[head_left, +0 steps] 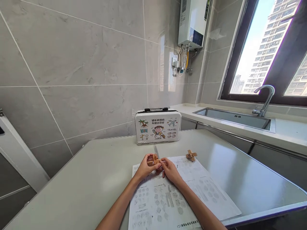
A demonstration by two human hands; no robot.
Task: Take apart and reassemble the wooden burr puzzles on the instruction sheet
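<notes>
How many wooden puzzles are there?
2: a held puzzle between left hand and right hand; a cross-shaped puzzle at the far right corner of the paper. Hands may hide more.

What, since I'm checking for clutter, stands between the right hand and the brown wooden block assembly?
Nothing visible: the right hand has its fingers at the right side of the assembly, which the left hand holds from the left. The white printed paper lies flat, below both hands.
</notes>
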